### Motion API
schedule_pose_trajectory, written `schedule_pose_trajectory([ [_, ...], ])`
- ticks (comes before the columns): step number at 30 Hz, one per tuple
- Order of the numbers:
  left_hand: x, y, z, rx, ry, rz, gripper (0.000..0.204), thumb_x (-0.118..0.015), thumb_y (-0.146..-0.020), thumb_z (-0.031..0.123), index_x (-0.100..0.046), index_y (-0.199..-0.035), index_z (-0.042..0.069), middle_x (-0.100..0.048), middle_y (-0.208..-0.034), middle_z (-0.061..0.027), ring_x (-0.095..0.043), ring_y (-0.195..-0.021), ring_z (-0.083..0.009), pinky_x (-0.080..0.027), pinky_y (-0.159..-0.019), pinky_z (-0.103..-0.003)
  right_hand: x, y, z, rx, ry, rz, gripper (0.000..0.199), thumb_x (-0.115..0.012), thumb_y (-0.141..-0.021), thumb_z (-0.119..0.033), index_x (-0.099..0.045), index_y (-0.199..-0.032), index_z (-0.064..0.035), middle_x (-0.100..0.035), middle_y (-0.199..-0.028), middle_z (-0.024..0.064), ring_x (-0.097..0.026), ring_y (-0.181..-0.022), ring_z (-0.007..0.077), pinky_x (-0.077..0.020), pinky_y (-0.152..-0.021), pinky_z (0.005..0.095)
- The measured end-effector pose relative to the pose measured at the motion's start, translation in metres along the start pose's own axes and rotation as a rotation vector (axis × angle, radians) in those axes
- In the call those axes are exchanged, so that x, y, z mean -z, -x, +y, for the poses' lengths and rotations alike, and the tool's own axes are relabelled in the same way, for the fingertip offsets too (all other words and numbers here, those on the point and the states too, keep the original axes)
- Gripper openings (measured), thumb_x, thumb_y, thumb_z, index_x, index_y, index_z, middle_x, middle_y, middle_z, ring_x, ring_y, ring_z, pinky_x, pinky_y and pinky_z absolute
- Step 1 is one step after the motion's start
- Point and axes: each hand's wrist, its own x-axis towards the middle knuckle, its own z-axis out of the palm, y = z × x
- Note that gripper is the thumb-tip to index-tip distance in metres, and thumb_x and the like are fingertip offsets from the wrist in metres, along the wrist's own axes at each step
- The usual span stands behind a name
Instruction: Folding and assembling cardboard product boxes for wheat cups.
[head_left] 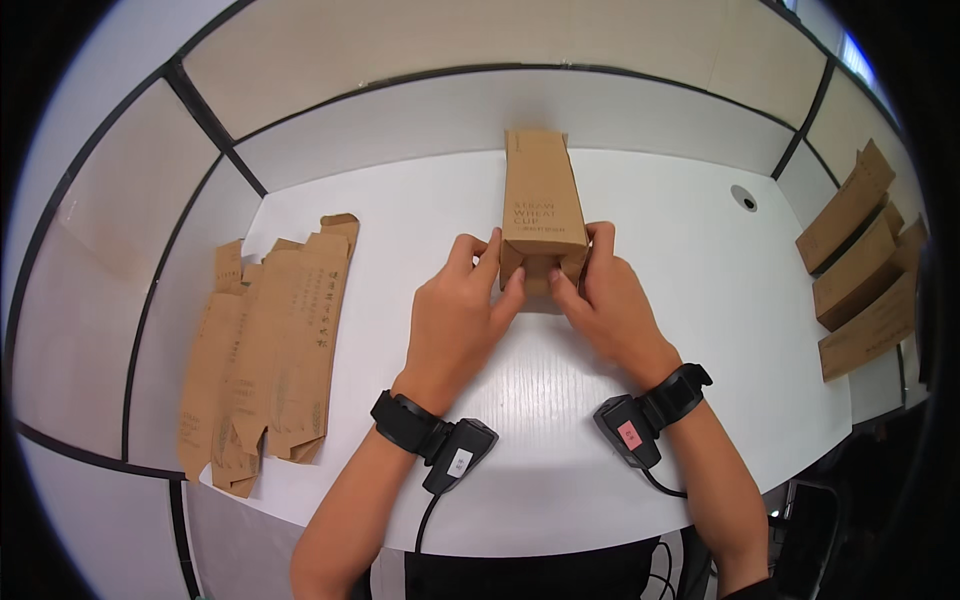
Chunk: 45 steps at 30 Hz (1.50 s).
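A tall brown cardboard box (545,190) lies on the table in front of me, its long side pointing away. Its near end faces me, with end flaps partly folded in. My left hand (455,305) grips the left side of that end, thumb pressed at the flaps. On the opposite side my right hand (615,300) holds the box, with its thumb also at the flaps. The fingers behind the box's sides are partly hidden. Each wrist wears a black strap with a small cabled device.
Several flattened brown cartons (285,350) overlap at the table's left edge. Several folded-up boxes (855,270) stand at the right edge. A round cable hole (745,198) is set in the white table (540,430) at the back right. Low partition panels (400,120) enclose the table.
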Motion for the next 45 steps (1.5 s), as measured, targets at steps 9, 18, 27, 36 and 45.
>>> schedule_pose_trajectory([
  [9,0.002,-0.001,0.008,-0.1,-0.162,0.004,0.034,-0.062,-0.088,0.017,-0.059,-0.112,-0.006,-0.056,-0.091,-0.0122,-0.06,-0.061,-0.0263,-0.051,-0.055,-0.035,0.006,-0.001,0.005,-0.003,-0.009,-0.045,0.035,-0.049,-0.09,-0.015,-0.031,-0.111,0.0054,-0.061,-0.077,0.0286,-0.062,-0.074,0.0442,-0.0491,-0.066,0.047],
  [18,0.002,0.009,-0.002,-0.001,-0.071,-0.071,0.032,-0.057,-0.092,0.023,-0.061,-0.108,-0.005,-0.057,-0.092,-0.0145,-0.061,-0.07,-0.0308,-0.051,-0.064,-0.039,-0.006,0.01,0.012,0.029,-0.063,-0.042,0.039,-0.051,-0.095,-0.024,-0.035,-0.115,0.0046,-0.061,-0.074,0.0187,-0.061,-0.066,0.0292,-0.0478,-0.063,0.0384],
  [27,0.005,0.015,-0.01,0.088,0.073,-0.121,0.032,-0.065,-0.086,0.027,-0.068,-0.085,-0.005,-0.06,-0.085,-0.016,-0.061,-0.073,-0.0312,-0.049,-0.069,-0.039,-0.01,0.007,0.018,0.045,-0.012,-0.031,0.045,-0.059,-0.092,-0.034,-0.04,-0.109,0.0036,-0.062,-0.072,0.0154,-0.061,-0.063,0.0244,-0.0479,-0.06,0.035],
  [36,0.009,0.015,-0.008,0.116,0.048,-0.113,0.028,-0.063,-0.084,0.021,-0.067,-0.088,-0.006,-0.061,-0.084,-0.0183,-0.06,-0.07,-0.0329,-0.05,-0.067,-0.039,-0.008,0.0,0.01,0.014,0.21,-0.135,0.037,-0.057,-0.084,-0.022,-0.036,-0.098,0.0043,-0.062,-0.073,0.0284,-0.062,-0.07,0.0445,-0.05,-0.062,0.0472],
  [45,0.012,0.016,-0.01,0.109,0.07,-0.158,0.022,-0.068,-0.08,0.014,-0.066,-0.088,-0.006,-0.062,-0.084,-0.0148,-0.063,-0.071,-0.0277,-0.05,-0.066,-0.034,-0.002,0.004,0.001,-0.061,0.003,-0.225,0.049,-0.062,-0.088,-0.038,-0.04,-0.102,0.0043,-0.058,-0.067,0.0158,-0.059,-0.06,0.0264,-0.0472,-0.056,0.0361],
])
